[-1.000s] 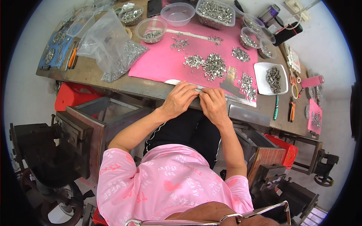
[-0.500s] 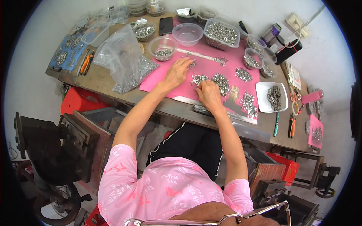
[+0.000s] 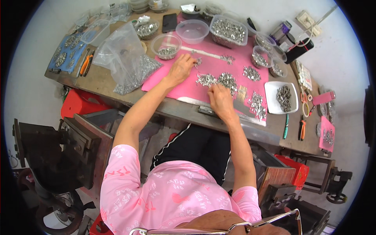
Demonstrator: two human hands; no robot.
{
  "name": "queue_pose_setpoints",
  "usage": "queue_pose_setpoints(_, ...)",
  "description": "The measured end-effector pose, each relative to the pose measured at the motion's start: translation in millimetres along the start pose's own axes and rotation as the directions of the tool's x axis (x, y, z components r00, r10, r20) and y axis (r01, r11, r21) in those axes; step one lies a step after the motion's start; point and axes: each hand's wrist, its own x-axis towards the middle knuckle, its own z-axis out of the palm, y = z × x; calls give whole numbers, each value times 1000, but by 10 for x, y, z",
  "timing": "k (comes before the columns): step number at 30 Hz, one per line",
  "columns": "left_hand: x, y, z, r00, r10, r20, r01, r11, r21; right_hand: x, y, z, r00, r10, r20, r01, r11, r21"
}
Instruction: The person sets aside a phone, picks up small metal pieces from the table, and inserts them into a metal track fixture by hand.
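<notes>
My left hand rests over a pink mat, fingers bent together beside a small heap of shiny metal pieces. Whatever its fingertips hold is hidden. My right hand is closed in a pinch at the near edge of a flat pile of silvery pieces; what is in it is too small to make out. Just beyond that hand lies a taller metal pile. More loose pieces form a pile to the right and another heap farther back.
A clear bag of metal pieces lies left of the mat. Round tubs and a full rectangular tub stand behind. At right are a white dish, orange-handled pliers and a teal-handled tool.
My left hand has drawn its fingers in beside the small heap. My right hand has pulled slightly back toward me from the flat pile. The whole view has shifted a little.
</notes>
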Motion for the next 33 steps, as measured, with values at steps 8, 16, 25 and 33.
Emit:
queue_pose_setpoints(8, 31, -20, -104, 986, -143, -89, 127, 978, -165, -550, -139, -424, 975, 203, 87, -221, 904, 365)
queue_pose_setpoints(16, -221, 952, 31, 995, -6, 104, 50, 905, -424, -656, -186, -264, 990, 138, -32, -120, 937, 329)
queue_pose_setpoints(25, -344, 939, 25, 982, -62, 180, 138, 882, -450, -691, -227, -191, 987, 22, -158, -1, 992, 129)
queue_pose_setpoints(33, -410, 876, -316, 967, 94, 237, -2, 932, -361, -543, -37, -312, 992, 102, -81, -94, 991, 96)
